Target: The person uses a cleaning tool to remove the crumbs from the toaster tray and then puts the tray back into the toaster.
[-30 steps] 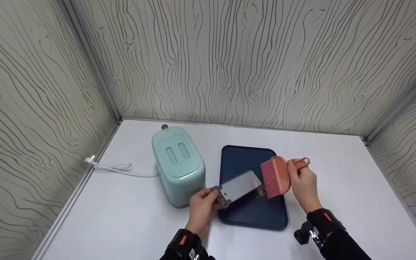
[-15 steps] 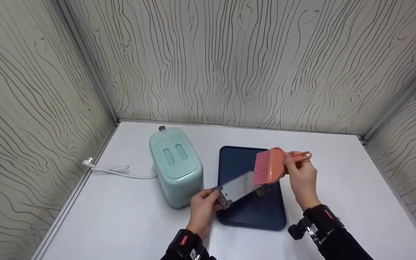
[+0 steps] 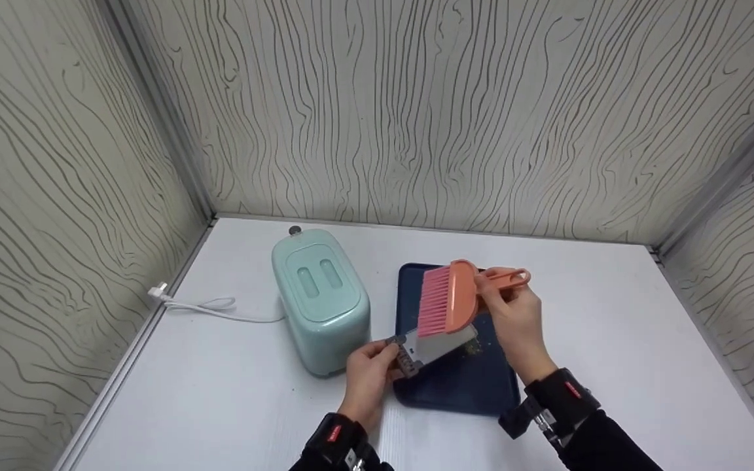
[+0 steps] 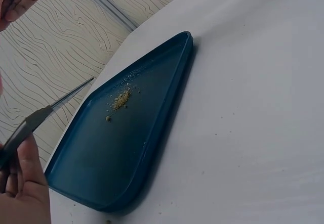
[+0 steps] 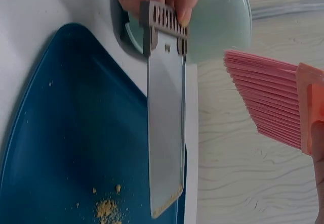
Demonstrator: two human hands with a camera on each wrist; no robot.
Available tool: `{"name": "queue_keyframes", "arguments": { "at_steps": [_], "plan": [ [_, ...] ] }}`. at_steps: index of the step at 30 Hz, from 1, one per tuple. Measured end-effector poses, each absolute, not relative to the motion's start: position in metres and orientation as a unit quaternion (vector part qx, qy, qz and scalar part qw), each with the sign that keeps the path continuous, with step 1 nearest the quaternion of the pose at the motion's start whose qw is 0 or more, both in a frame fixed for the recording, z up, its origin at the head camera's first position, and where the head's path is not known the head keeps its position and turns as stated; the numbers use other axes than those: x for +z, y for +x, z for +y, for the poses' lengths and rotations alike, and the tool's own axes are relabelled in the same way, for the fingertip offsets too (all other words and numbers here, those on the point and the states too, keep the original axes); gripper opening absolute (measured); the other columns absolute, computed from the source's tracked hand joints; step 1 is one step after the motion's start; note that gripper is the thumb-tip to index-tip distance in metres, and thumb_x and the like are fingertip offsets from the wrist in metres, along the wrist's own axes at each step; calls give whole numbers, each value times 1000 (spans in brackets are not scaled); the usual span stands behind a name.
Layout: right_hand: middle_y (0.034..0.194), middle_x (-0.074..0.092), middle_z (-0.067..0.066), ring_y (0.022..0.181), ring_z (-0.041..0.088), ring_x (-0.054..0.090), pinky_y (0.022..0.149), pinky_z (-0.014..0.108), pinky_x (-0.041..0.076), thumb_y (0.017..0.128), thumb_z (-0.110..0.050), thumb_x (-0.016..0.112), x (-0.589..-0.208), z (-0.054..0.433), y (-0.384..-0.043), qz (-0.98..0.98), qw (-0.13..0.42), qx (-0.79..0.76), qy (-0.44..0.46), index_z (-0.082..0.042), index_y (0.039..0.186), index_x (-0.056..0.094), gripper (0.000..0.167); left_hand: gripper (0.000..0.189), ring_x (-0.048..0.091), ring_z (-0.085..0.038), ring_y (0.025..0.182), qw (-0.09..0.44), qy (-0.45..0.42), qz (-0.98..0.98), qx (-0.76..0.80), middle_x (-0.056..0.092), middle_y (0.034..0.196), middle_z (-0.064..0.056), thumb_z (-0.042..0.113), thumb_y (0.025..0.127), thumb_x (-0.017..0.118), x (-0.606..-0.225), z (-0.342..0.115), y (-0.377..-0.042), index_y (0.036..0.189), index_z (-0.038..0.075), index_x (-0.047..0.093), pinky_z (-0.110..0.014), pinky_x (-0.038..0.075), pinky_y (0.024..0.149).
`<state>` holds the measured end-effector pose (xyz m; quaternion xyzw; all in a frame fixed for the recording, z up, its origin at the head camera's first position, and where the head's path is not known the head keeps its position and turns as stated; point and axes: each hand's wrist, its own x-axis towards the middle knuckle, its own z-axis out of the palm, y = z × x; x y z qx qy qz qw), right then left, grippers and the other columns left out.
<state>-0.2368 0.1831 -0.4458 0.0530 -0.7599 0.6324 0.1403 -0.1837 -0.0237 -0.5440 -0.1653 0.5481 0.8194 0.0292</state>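
My left hand (image 3: 365, 384) pinches the dark slotted end of a flat metal crumb tray (image 3: 446, 348), which is held tilted above a navy blue tray (image 3: 455, 394). A few crumbs cling to the metal plate's far edge in the right wrist view. My right hand (image 3: 518, 322) grips the handle of an orange brush (image 3: 462, 297) with pink bristles (image 5: 266, 97). In the head view the brush overlaps the middle of the crumb tray; the right wrist view shows its bristles apart from the plate. A small heap of yellowish crumbs (image 4: 121, 99) lies on the blue tray.
A mint green toaster (image 3: 321, 297) stands left of the blue tray, close to my left hand. Its white cord and plug (image 3: 161, 291) lie toward the table's left edge. Specks dot the white table (image 3: 233, 392). Patterned panels (image 3: 377, 118) enclose the back and sides.
My right hand has carried the brush leftward, from beyond the crumb tray's far end to over its middle, lifting it slightly. The left hand and crumb tray stay nearly where they were.
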Motion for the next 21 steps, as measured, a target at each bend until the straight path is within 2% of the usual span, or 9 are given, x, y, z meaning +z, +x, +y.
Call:
{"name": "queue_keyframes", "arguments": {
  "at_steps": [8, 14, 21],
  "plan": [
    [94, 72, 14, 80, 17, 71, 70, 29, 60, 101, -24, 67, -446, 169, -229, -758, 120, 635, 83, -6, 114, 66, 23, 29, 66, -19, 88, 38, -162, 547, 820, 69, 105, -17, 11, 97, 64, -544, -23, -182, 119, -9, 64, -31, 58, 77],
    [92, 73, 12, 77, 17, 72, 66, 28, 59, 101, -28, 67, -451, 163, -228, -763, 110, 631, 88, -5, 112, 66, 25, 26, 67, -18, 87, 35, -159, 559, 813, 71, 101, -13, 14, 96, 66, -542, -24, -180, 114, -6, 67, -31, 58, 76],
    [93, 73, 11, 79, 17, 72, 69, 27, 60, 100, -28, 67, -459, 162, -230, -772, 107, 620, 92, -5, 114, 65, 27, 25, 65, -17, 86, 38, -154, 564, 811, 70, 99, -10, 17, 96, 67, -541, -23, -178, 111, -3, 69, -30, 56, 76]
  ]
}}
